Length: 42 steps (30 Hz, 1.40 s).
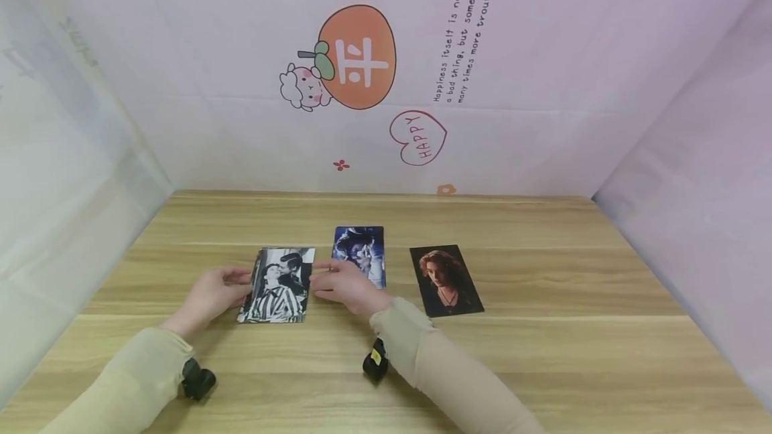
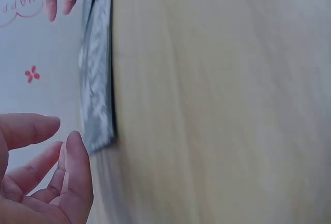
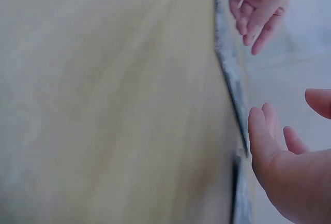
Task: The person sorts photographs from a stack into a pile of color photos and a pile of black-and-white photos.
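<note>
A stack of photo cards with a black-and-white picture of a couple (image 1: 279, 290) on top lies flat on the table. A little of another card shows at its edges. My left hand (image 1: 211, 297) is at the stack's left edge, fingers loosely bent and holding nothing. On the opposite side my right hand (image 1: 346, 284) is near the right edge, its fingers extended. That hand covers the lower part of a blue photo card (image 1: 364, 250). In the right wrist view, the right hand (image 3: 289, 167) shows thumb and fingers spread apart with nothing between them.
To the right lies a dark portrait card (image 1: 447, 283), slightly turned. The wooden table (image 1: 573, 353) meets a printed cloth (image 1: 241, 139) at the back, and cloth hangs at both sides. A black wrist camera (image 1: 198, 380) is strapped to the left sleeve.
</note>
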Each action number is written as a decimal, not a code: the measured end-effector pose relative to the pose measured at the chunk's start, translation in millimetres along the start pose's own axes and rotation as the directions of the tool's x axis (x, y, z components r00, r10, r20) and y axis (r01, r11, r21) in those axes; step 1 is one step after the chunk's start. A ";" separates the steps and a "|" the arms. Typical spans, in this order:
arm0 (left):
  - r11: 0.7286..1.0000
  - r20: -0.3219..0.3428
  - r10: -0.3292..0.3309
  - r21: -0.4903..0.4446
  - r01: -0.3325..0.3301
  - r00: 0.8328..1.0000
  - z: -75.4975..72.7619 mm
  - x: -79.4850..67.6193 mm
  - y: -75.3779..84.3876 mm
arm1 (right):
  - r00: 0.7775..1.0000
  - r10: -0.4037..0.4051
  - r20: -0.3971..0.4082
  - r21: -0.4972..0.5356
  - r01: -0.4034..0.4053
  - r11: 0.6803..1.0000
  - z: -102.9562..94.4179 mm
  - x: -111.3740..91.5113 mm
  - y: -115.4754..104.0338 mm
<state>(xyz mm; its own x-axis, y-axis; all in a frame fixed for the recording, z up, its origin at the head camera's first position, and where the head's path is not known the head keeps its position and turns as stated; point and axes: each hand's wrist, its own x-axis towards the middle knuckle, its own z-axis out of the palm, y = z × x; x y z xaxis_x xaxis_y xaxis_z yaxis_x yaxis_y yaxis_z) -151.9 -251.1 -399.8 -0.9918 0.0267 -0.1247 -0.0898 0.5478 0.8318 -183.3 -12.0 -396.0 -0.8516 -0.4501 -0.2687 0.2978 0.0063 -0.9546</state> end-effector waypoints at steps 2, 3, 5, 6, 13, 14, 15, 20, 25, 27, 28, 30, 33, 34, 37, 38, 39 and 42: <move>1.000 0.001 0.018 0.019 -0.018 1.000 1.2 -0.9 3.8 | 1.000 -0.014 0.011 0.009 0.014 1.000 -3.8 -3.6 -3.6; 0.999 0.000 0.025 0.031 -0.025 1.000 2.2 -1.7 5.7 | 1.000 -0.020 0.014 0.009 0.020 1.000 -5.7 -5.4 -5.5; 0.997 -0.003 0.046 0.068 -0.046 0.999 4.3 -3.3 9.9 | 0.999 -0.030 0.018 0.006 0.030 1.000 -9.9 -8.5 -8.6; 0.995 -0.005 0.057 0.081 -0.057 0.998 5.7 -4.1 12.3 | 0.999 -0.035 0.020 0.007 0.035 0.999 -12.1 -9.9 -9.8; 0.993 0.000 0.108 0.045 -0.108 0.994 21.3 -8.0 32.9 | 0.998 -0.059 0.026 -0.009 0.059 0.998 -33.7 -15.9 -10.0; 0.993 0.003 0.114 0.033 -0.114 0.993 24.0 -7.8 35.9 | 0.998 -0.064 0.024 -0.012 0.064 0.998 -37.2 -17.2 -9.4; 0.993 0.005 0.117 0.022 -0.117 0.993 26.7 -7.7 38.7 | 0.998 -0.065 0.021 -0.016 0.065 0.998 -40.8 -18.6 -9.0; 0.994 0.006 0.111 0.006 -0.111 0.994 38.3 -7.1 50.0 | 0.998 -0.055 0.024 -0.054 0.056 0.997 -57.5 -28.7 -7.9; 0.994 0.018 0.101 -0.037 -0.101 0.995 50.0 -4.6 57.7 | 0.999 -0.044 0.017 -0.096 0.045 0.994 -73.3 -39.9 -6.5; 0.992 0.024 0.102 -0.071 -0.100 0.994 55.8 -3.0 60.9 | 0.999 -0.044 0.001 -0.103 0.044 0.994 -79.4 -43.4 -5.5; 0.991 0.027 0.102 -0.085 -0.100 0.994 58.9 -2.3 62.6 | 0.999 -0.040 -0.006 -0.105 0.040 0.994 -82.6 -45.0 -5.0; 0.989 0.027 0.108 -0.104 -0.105 0.994 65.6 -1.0 66.2 | 0.999 -0.038 -0.014 -0.117 0.036 0.992 -89.4 -48.3 -3.8; 0.984 0.029 0.123 -0.134 -0.118 0.992 75.9 1.2 71.7 | 0.999 -0.034 -0.019 -0.134 0.031 0.991 -100.8 -52.7 -1.7; 0.983 0.027 0.121 -0.140 -0.116 0.992 79.9 2.7 73.0 | 0.999 -0.032 -0.019 -0.144 0.029 0.989 -104.3 -54.2 -1.5; 0.980 0.029 0.120 -0.166 -0.113 0.992 90.7 6.7 76.4 | 0.999 -0.030 -0.018 -0.169 0.027 0.985 -115.0 -58.6 -0.7; 0.979 0.027 0.116 -0.174 -0.109 0.993 94.5 8.0 77.1 | 0.999 -0.033 -0.021 -0.180 0.028 0.983 -118.3 -60.3 -0.2; 0.978 0.029 0.114 -0.182 -0.107 0.993 97.9 9.0 78.1 | 0.999 -0.030 -0.024 -0.185 0.025 0.982 -121.5 -62.1 0.1; 0.973 0.033 0.112 -0.209 -0.103 0.993 107.0 10.9 80.7 | 0.999 -0.023 -0.044 -0.194 0.014 0.981 -130.6 -67.7 1.1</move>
<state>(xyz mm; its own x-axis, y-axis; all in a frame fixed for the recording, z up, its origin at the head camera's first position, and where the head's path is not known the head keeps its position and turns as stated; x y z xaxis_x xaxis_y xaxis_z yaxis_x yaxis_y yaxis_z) -160.2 -117.1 -391.9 -0.9921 0.1160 -0.0484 -0.0040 0.3554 0.9347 -181.6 135.2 -395.6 -0.8762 -0.4109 -0.2518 0.1962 0.1732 -0.9651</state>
